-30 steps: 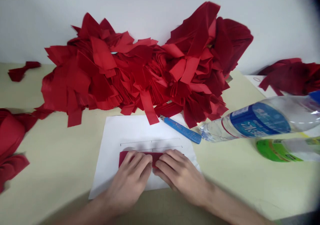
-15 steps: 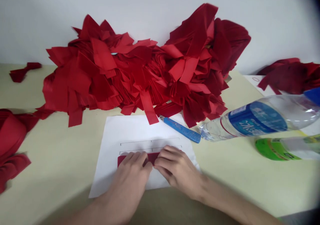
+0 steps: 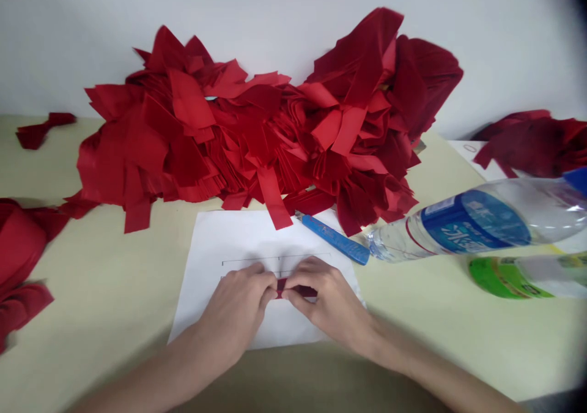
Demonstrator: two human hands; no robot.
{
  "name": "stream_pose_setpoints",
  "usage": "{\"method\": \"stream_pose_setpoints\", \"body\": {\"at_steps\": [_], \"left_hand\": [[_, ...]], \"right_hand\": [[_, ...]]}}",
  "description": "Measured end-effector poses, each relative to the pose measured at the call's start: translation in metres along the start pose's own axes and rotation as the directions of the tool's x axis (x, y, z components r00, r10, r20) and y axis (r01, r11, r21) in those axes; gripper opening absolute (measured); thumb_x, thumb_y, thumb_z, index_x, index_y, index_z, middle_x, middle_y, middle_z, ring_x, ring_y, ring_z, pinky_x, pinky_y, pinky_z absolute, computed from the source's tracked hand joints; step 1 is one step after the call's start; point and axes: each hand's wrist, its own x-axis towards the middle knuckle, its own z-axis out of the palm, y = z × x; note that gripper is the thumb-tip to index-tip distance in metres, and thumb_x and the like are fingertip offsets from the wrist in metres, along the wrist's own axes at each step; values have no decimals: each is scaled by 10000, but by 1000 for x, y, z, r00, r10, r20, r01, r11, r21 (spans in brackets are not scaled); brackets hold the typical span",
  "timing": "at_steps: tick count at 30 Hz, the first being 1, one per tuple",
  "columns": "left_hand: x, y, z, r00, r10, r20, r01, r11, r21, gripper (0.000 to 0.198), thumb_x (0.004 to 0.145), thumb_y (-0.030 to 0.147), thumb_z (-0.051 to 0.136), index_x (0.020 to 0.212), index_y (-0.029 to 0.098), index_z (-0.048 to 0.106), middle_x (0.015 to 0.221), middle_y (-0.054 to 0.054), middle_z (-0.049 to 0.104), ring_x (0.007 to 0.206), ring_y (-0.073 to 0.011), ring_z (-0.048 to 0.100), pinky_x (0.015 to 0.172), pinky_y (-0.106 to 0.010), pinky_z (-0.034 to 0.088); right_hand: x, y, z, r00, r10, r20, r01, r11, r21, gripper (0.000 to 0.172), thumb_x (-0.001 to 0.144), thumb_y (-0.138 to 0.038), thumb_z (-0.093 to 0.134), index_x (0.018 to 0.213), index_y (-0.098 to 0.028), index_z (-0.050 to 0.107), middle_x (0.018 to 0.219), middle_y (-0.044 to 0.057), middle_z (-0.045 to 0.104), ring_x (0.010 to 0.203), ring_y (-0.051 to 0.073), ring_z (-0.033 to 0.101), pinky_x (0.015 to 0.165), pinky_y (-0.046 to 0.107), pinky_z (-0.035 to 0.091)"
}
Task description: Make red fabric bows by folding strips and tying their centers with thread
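Left hand (image 3: 236,306) and right hand (image 3: 328,303) are closed in toward each other, fingers curled, and both grip a narrow dark-red strip (image 3: 298,290) at the centre, with much of it hidden by the fingers. Strip material cannot be confirmed as paper or cloth. The strip sits over a white paper sheet (image 3: 229,235), just below a thin printed line guide (image 3: 275,257). A blue utility knife (image 3: 334,239) lies beyond the sheet's top right corner, its tip at the paper. To the right lie a clear plastic water bottle with a blue label (image 3: 477,220) and a green-labelled plastic bottle (image 3: 509,276). A large heap of loose red strips (image 3: 252,137) rests against a white wall (image 3: 68,40) at the back of the pale worktop (image 3: 105,266). Further red pieces (image 3: 18,248) lie at far left.
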Motion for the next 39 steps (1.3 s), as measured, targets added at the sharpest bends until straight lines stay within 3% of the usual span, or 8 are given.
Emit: {"method": "stream_pose_setpoints", "body": {"at_steps": [4, 15, 26, 30, 34, 39], "left_hand": [[6, -5, -4, 1000, -4, 22, 5, 998, -67, 260, 814, 90, 464, 652, 206, 631, 709, 14, 660, 655, -151, 592, 640, -271, 386], [13, -7, -8, 999, -8, 54, 10, 999, -45, 274, 811, 118, 433, 606, 196, 597, 582, 10, 588, 585, -149, 549, 558, -259, 326], [11, -2, -5, 998, -51, 31, 50, 999, 12, 290, 804, 87, 414, 547, 193, 497, 537, 13, 522, 526, -145, 486, 529, -259, 292], [13, 0, -6, 998, -59, 37, 57, 997, 50, 279, 781, 60, 421, 557, 194, 517, 534, 4, 544, 520, -153, 499, 520, -263, 286], [16, 3, -8, 996, -72, 51, 67, 993, 96, 262, 748, 42, 440, 567, 191, 557, 525, -9, 552, 534, -172, 532, 521, -269, 280], [20, 3, -9, 995, -65, 74, 56, 991, 122, 256, 764, 75, 459, 574, 187, 589, 544, -27, 582, 556, -192, 564, 527, -281, 278]], "right_hand": [[8, -2, -4, 995, 84, 47, -84, 996, -11, 176, 728, -71, 614, 701, -216, 711, 655, -17, 647, 677, 137, 557, 616, 237, 422], [22, -4, -12, 961, 196, 194, -191, 981, -43, 182, 732, -122, 577, 689, -227, 719, 639, -39, 682, 577, 109, 572, 574, 227, 387], [27, -3, -13, 963, 170, 210, -164, 985, -44, 201, 705, -86, 547, 620, -214, 677, 575, -54, 655, 524, 93, 551, 557, 227, 351], [32, -1, -13, 960, 172, 220, -165, 985, -50, 140, 678, -78, 558, 694, -195, 634, 570, -56, 642, 513, 97, 544, 552, 227, 340], [39, 3, -14, 953, 165, 255, -159, 986, -46, 198, 659, -83, 587, 832, -178, 583, 559, -62, 621, 508, 105, 537, 557, 228, 344], [46, 6, -17, 938, 161, 308, -162, 987, -23, 126, 652, -115, 634, 744, -178, 574, 611, -46, 637, 543, 101, 546, 537, 214, 340]]}}
